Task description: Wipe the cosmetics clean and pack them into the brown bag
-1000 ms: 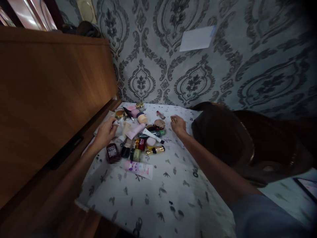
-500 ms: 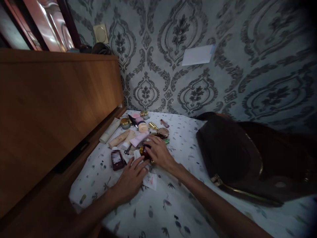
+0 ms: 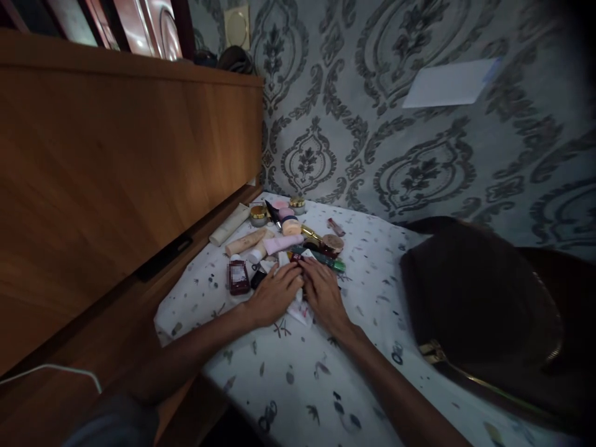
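Note:
My left hand (image 3: 275, 293) and my right hand (image 3: 322, 290) are side by side at the near edge of a cosmetics pile. Between them lies a crumpled white wipe or packet (image 3: 298, 305), with the fingers of both hands curled on it. A dark red item (image 3: 298, 256) shows just past the fingertips. Left of my left hand stands a dark red bottle (image 3: 239, 277). Beyond are a lilac tube (image 3: 285, 243), a peach tube (image 3: 245, 241), a gold tube (image 3: 311, 233), a green tube (image 3: 336, 265) and a round compact (image 3: 333, 243).
A dark bag (image 3: 470, 310) with a gold zip sits on the patterned white cloth (image 3: 288, 366) at the right. A wooden cabinet (image 3: 130, 136) borders the left side. Patterned wallpaper (image 3: 344, 143) covers the wall behind. A pale cable (image 3: 60, 367) runs at lower left.
The view has turned left. My hands have come closer together over the white item, my right hand drawing back from the dark red item, and a green tube is more exposed.

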`<state>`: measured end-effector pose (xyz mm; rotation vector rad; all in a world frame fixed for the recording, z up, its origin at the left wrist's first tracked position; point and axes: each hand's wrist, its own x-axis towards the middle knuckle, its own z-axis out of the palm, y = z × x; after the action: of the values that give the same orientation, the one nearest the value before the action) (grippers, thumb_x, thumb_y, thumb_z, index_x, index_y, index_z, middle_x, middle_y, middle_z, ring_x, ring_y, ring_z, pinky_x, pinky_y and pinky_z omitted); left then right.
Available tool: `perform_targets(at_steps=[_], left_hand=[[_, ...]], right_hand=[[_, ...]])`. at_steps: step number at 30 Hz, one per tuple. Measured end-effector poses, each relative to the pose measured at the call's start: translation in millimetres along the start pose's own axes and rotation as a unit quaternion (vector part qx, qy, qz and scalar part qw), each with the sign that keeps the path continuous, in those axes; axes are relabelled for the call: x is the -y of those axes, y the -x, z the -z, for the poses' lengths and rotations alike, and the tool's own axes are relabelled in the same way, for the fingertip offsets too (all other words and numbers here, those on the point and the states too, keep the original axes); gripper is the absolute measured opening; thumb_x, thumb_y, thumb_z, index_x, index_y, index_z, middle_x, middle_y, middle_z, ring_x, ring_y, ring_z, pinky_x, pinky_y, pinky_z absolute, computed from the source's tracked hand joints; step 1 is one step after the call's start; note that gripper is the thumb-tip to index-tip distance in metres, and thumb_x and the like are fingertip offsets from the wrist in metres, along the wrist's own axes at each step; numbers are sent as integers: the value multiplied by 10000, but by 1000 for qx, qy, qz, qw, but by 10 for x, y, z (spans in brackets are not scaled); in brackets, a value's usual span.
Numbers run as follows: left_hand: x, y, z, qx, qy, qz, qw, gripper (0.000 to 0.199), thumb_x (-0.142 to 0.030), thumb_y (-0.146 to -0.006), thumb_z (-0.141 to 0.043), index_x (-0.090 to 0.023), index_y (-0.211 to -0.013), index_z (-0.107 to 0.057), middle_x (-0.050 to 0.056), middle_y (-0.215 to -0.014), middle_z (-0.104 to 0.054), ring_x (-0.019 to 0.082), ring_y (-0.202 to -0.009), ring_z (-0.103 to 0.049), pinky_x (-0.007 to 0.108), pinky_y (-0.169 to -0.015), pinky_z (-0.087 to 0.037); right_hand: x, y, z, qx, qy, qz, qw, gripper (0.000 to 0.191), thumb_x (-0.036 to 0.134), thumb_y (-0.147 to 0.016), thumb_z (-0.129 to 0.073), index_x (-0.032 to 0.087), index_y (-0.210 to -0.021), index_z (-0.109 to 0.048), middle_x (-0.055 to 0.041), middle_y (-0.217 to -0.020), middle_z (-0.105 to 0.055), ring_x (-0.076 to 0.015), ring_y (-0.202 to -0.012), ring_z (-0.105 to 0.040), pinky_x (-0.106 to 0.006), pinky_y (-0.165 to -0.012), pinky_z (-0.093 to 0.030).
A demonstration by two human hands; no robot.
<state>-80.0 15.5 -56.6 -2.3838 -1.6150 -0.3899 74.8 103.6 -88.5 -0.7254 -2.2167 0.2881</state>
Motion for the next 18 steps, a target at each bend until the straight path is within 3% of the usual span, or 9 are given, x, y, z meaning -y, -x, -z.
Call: perform_targets(at_steps=[3,8,14,18], left_hand=[[73,55,26,-6,23,24,999,277,-74,-926,-449,-140,-1182,-534,140,-1390,-539,244,-1358,-431,434,-1113,-380],[144,231,115,10,14,34,999,328,-46,-858,-524,-172,-1160,-555,138,-1386,-547,264,-1342,-437,513,-1099,-362],[93,334,131,-13,-30,27,999,259,-80,-902,-490,-173,-1124,-585,135,-1370,-571,260,-1325,-461,502,-1079,-382],[3,478,152,-14,-58,-18,998,231,-80,-936,-457,-175,-1098,-592,126,-1335,-599,251,-1311,-481,486,-1079,-379]], right_hand=[[21,7,17,-3,-3,9,1000,424,221,-953,-401,191,-1357,-527,-131,-1346,-604,-279,-1303,-506,-522,-1064,-413],[13,-5,33,-8,-14,-3,1000,428,207,-944,-422,214,-1360,-522,-129,-1335,-603,-286,-1286,-512,-545,-1067,-414],[11,-38,38,-10,-17,-11,1000,418,252,-935,-466,197,-1344,-533,-139,-1298,-614,-303,-1256,-508,-543,-1048,-427],[8,-65,20,-8,-11,-8,1000,425,227,-906,-500,186,-1326,-543,-133,-1265,-631,-311,-1228,-505,-535,-1033,-432]])
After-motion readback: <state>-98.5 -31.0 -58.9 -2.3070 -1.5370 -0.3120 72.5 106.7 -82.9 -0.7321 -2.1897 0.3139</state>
